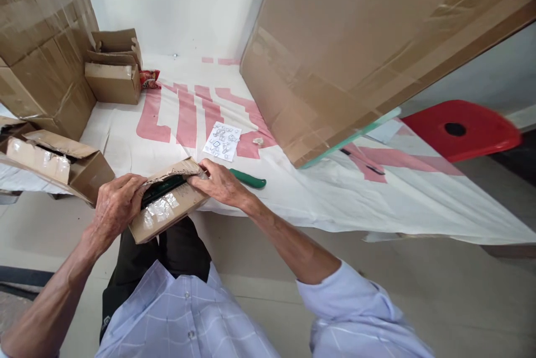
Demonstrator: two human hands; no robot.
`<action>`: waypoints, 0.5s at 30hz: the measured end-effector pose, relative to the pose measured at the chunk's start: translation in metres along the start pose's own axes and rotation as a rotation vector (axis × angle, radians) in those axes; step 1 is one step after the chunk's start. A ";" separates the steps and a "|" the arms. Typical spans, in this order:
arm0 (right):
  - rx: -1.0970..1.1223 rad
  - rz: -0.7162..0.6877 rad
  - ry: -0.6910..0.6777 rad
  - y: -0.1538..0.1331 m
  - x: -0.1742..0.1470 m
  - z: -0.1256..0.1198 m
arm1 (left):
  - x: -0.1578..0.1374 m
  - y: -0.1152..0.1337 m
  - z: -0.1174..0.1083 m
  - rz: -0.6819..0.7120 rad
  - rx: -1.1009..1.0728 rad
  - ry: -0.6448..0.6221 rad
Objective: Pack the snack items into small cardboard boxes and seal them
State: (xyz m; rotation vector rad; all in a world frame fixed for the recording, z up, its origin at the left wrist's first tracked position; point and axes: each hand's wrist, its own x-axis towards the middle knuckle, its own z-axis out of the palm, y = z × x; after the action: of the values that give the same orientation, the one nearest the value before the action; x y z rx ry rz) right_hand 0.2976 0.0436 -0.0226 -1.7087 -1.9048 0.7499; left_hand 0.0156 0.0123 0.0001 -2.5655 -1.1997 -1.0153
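A small cardboard box [178,207] is tilted at the table's near edge, its top partly open along a slit. Dark green items [164,187] show inside; their kind is hidden. My left hand [119,201] grips the box's left end, fingers bent over the opening. At the other end, my right hand [220,182] holds the upper right corner, thumb at the slit. Strips of clear tape cling to the box's front. Just beyond my right hand lies a curved green handle [250,179] on the cloth, its other end hidden behind my hand.
A white cloth with red patches [195,118] covers the table, with a written paper sheet [221,141] on it. An opened box [79,165] sits left, small boxes [113,81] behind, beside a red packet [149,79]. A large cardboard sheet [335,56] leans right, near a red stool [464,129].
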 end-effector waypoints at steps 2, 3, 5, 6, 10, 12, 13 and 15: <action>-0.077 0.015 0.073 -0.004 0.003 0.006 | 0.000 0.000 0.003 -0.015 0.002 0.031; -0.093 0.010 0.096 -0.004 0.003 0.009 | 0.001 -0.001 0.004 -0.034 -0.005 0.045; -0.108 -0.016 0.132 -0.004 0.001 0.016 | 0.004 -0.004 0.006 -0.096 -0.036 0.070; -0.109 -0.032 0.148 -0.003 0.000 0.020 | 0.007 -0.006 0.006 -0.141 -0.059 0.080; -0.084 -0.048 0.210 0.000 -0.007 0.028 | 0.017 -0.015 0.009 -0.333 -0.174 0.083; -0.041 -0.063 0.215 0.005 -0.008 0.026 | 0.018 -0.016 0.010 -0.416 -0.234 0.100; 0.006 -0.090 0.182 0.011 -0.007 0.022 | 0.017 -0.016 0.011 -0.458 -0.262 0.121; 0.142 -0.164 0.076 0.030 -0.003 0.010 | 0.014 -0.013 0.013 -0.543 -0.324 0.171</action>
State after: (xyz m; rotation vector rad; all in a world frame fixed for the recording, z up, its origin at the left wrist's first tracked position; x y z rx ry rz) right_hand 0.3130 0.0424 -0.0502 -1.4554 -1.8662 0.7286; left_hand 0.0193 0.0344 -0.0028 -2.3379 -1.8669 -1.6155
